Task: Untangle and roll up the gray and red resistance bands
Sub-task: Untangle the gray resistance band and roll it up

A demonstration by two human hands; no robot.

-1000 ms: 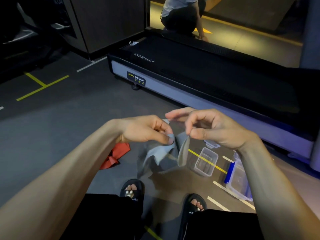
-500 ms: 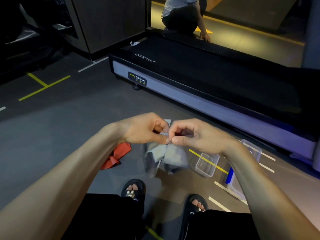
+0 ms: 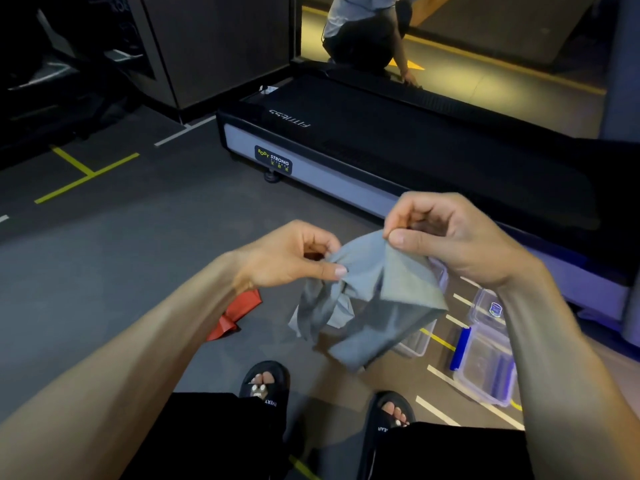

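A crumpled gray resistance band hangs in the air above my feet, held between both hands. My left hand pinches its left edge between thumb and fingers. My right hand pinches its upper right corner, a little higher. Part of the gray band is spread flat between the hands, and the rest droops in twisted folds. The red resistance band lies bunched on the dark floor under my left forearm, partly hidden by it.
A black treadmill runs across the floor ahead. Clear plastic containers, one with a blue clip, sit on the floor at the right. My feet in black slides are below. Another person crouches beyond the treadmill.
My hands have moved apart, the right one rising to the right. The gray band, bunched between touching fingertips before, is now partly spread open.
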